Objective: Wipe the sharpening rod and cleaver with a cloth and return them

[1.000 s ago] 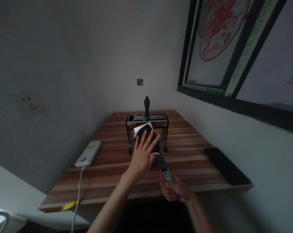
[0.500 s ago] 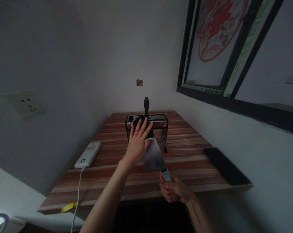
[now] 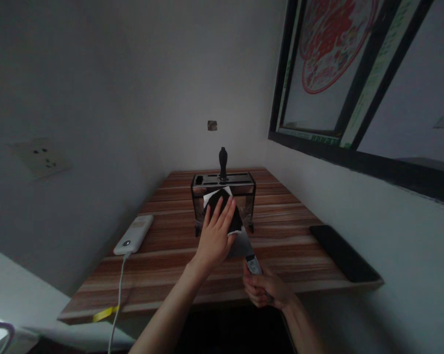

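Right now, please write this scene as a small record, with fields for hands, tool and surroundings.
Left hand: fingers laid over a dark cloth against the blade
Right hand: closed around the handle of the knife
Knife: broad blade, partly covered by the cloth
Behind: metal stand, a black handle rising from it
Table left side: white device with cable
Table right side: flat black object, apparently a phone
Table: striped wood look

Dimly lit pale walls (image 3: 170, 73) flank a striped wood-grain table (image 3: 288, 241), with a dark-framed window (image 3: 367, 86) at right.
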{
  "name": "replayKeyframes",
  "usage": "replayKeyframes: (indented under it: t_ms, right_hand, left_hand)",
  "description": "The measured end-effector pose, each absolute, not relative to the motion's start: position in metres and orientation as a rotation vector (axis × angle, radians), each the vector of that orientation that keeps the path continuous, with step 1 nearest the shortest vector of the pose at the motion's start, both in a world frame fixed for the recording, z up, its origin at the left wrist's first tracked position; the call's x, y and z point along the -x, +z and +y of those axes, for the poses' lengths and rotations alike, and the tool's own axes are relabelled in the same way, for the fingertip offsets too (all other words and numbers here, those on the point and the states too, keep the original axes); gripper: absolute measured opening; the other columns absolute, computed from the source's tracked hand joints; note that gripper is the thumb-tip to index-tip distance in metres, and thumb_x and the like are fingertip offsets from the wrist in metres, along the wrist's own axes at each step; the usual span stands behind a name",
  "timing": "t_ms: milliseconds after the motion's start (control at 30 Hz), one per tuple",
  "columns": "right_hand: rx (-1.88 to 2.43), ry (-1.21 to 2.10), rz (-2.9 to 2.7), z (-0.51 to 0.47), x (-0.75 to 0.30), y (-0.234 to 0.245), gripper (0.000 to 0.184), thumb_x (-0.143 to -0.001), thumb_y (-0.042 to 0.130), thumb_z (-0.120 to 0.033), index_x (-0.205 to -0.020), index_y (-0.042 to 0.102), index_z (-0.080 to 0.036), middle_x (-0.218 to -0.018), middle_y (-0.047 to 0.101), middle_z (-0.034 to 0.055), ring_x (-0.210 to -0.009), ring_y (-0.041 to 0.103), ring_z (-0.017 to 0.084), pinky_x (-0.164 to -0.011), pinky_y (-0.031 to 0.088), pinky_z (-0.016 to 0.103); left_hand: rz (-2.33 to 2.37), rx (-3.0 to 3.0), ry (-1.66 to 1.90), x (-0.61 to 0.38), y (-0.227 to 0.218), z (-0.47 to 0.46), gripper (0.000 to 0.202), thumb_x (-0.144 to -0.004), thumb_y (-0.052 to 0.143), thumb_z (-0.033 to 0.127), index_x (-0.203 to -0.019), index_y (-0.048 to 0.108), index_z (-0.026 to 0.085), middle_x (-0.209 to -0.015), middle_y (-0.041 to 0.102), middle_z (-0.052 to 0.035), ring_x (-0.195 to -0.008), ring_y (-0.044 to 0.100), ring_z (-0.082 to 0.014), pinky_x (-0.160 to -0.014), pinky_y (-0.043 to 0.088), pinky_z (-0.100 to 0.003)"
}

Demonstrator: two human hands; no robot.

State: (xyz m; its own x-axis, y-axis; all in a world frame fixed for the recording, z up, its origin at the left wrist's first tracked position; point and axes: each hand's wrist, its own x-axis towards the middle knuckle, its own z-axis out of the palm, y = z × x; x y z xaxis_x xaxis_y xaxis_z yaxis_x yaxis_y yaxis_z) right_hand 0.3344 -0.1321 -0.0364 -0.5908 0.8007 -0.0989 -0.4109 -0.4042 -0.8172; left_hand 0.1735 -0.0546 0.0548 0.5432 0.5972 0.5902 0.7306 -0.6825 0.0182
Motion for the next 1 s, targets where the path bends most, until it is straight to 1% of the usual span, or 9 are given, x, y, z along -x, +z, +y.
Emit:
replayKeyframes:
  t_ms: [133, 300, 467, 600, 667, 733, 833, 900, 1000]
  right_hand:
    - [0.643, 2.054, -0.982, -0.132, -0.335, -0.038, 0.038, -0.07, 0.072, -0.038, -0.078, 0.038, -0.023, -0.039, 0.034, -0.0155, -0.029, 0.02, 0.001, -0.032, 0.014, 0.014]
    - [0.665, 2.065, -0.978, -0.131, -0.335, -0.041, 0.039, -0.068, 0.074, -0.04, -0.076, 0.04, -0.022, -0.038, 0.034, -0.015, -0.029, 0.02, 0.001, -0.033, 0.014, 0.015]
    - [0.685, 2.065, -0.991, -0.132, -0.336, -0.041, 0.037, -0.068, 0.074, -0.038, -0.076, 0.042, -0.021, -0.038, 0.033, -0.0147, -0.029, 0.02, 0.001, -0.032, 0.014, 0.015]
    - [0.711, 2.033, -1.006, -0.133, -0.335, -0.04, 0.033, -0.069, 0.073, -0.035, -0.077, 0.045, -0.02, -0.039, 0.033, -0.0141, -0.03, 0.02, 0.001, -0.032, 0.015, 0.015]
    - [0.72, 2.023, -1.002, -0.132, -0.335, -0.04, 0.031, -0.069, 0.073, -0.035, -0.074, 0.046, -0.019, -0.038, 0.033, -0.0138, -0.029, 0.021, 0.001, -0.031, 0.016, 0.015]
    - [0.713, 2.038, -0.988, -0.131, -0.334, -0.041, 0.033, -0.067, 0.073, -0.037, -0.068, 0.046, -0.019, -0.037, 0.032, -0.0138, -0.028, 0.021, 0.001, -0.03, 0.015, 0.015]
    - [0.711, 2.061, -0.967, -0.13, -0.334, -0.043, 0.035, -0.062, 0.074, -0.037, -0.064, 0.045, -0.018, -0.035, 0.031, -0.014, -0.027, 0.02, 0.001, -0.029, 0.015, 0.015]
    - [0.74, 2.064, -0.953, -0.13, -0.334, -0.043, 0.035, -0.06, 0.074, -0.036, -0.061, 0.045, -0.018, -0.034, 0.031, -0.0138, -0.027, 0.02, 0.001, -0.029, 0.015, 0.015]
    - [0.787, 2.063, -0.931, -0.13, -0.333, -0.042, 0.035, -0.058, 0.073, -0.035, -0.059, 0.042, -0.019, -0.032, 0.031, -0.0135, -0.027, 0.02, 0.001, -0.028, 0.015, 0.014]
  left_hand:
    - [-1.078, 2.596, -0.787, -0.173, 0.043, -0.067, 0.072, -0.085, 0.045, 0.018, -0.147, 0.008, 0.017, -0.153, 0.016, -0.0046, -0.142, 0.005, -0.0235, -0.114, 0.01, -0.049]
    - [-1.001, 2.641, -0.739, -0.171, 0.028, -0.081, 0.073, -0.083, 0.045, 0.014, -0.147, 0.011, 0.017, -0.153, 0.017, -0.0051, -0.142, 0.003, -0.023, -0.114, 0.007, -0.047]
    - [-1.015, 2.672, -0.771, -0.169, 0.018, -0.09, 0.078, -0.079, 0.05, 0.012, -0.147, 0.013, 0.019, -0.155, 0.008, -0.0096, -0.142, 0.005, -0.0259, -0.113, 0.01, -0.049]
    - [-1.073, 2.668, -0.833, -0.17, 0.011, -0.096, 0.082, -0.076, 0.056, 0.013, -0.147, 0.015, 0.022, -0.155, -0.003, -0.0102, -0.141, 0.0, -0.032, -0.111, 0.016, -0.053]
    - [-1.063, 2.681, -0.822, -0.171, 0.007, -0.098, 0.084, -0.075, 0.057, 0.013, -0.147, 0.015, 0.023, -0.155, -0.006, -0.01, -0.141, 0.0, -0.0327, -0.11, 0.016, -0.053]
    - [-1.011, 2.713, -0.774, -0.171, 0.004, -0.099, 0.083, -0.077, 0.055, 0.014, -0.147, 0.012, 0.023, -0.155, -0.002, -0.0096, -0.141, 0.002, -0.0304, -0.111, 0.015, -0.051]
    - [-0.97, 2.749, -0.715, -0.169, 0.002, -0.101, 0.083, -0.079, 0.054, 0.019, -0.148, 0.007, 0.018, -0.154, 0.006, -0.0099, -0.142, 0.003, -0.027, -0.112, 0.013, -0.048]
    - [-0.98, 2.756, -0.691, -0.168, 0.003, -0.102, 0.083, -0.081, 0.053, 0.021, -0.148, 0.004, 0.015, -0.154, 0.008, -0.0097, -0.142, 0.002, -0.0259, -0.113, 0.012, -0.046]
    - [-0.967, 2.771, -0.642, -0.167, 0.003, -0.105, 0.082, -0.082, 0.052, 0.021, -0.148, 0.003, 0.016, -0.154, 0.007, -0.0069, -0.142, 0.002, -0.0247, -0.113, 0.011, -0.044]
